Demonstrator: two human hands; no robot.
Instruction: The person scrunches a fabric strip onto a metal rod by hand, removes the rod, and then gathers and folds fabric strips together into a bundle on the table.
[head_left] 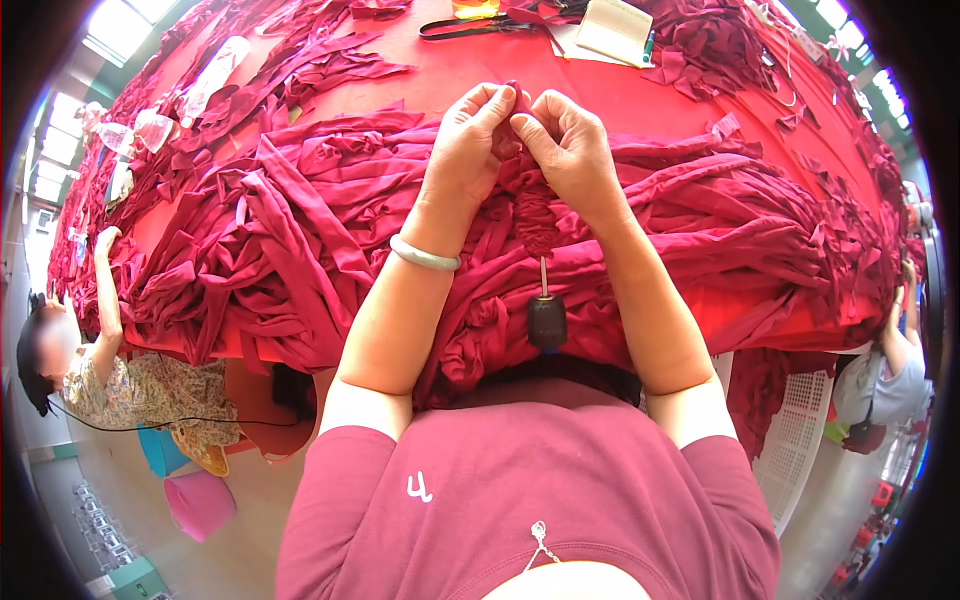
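Observation:
In front of me my left hand [470, 140] and my right hand [575, 150] meet with bent fingers, thumbs near each other. Both pinch a bit of crimson fabric [516, 92] between thumb and fingertips. Below them, more crimson fabric is bunched in tight folds [537, 222] around a thin metal rod [543, 272]. The rod rises from a black cylindrical holder [547, 322] close to my chest. Whether the pinched fabric joins the bunched piece is hard to make out. A pale bangle [425, 256] circles my left wrist.
Long crimson fabric strips [290, 225] heap across the red table [420, 65]. Toward the back lie an open notebook [612, 32] and a black strap [475, 27]. One person [110, 385] sits at the left, another [882, 385] at the right. A white perforated crate [795, 430] stands below.

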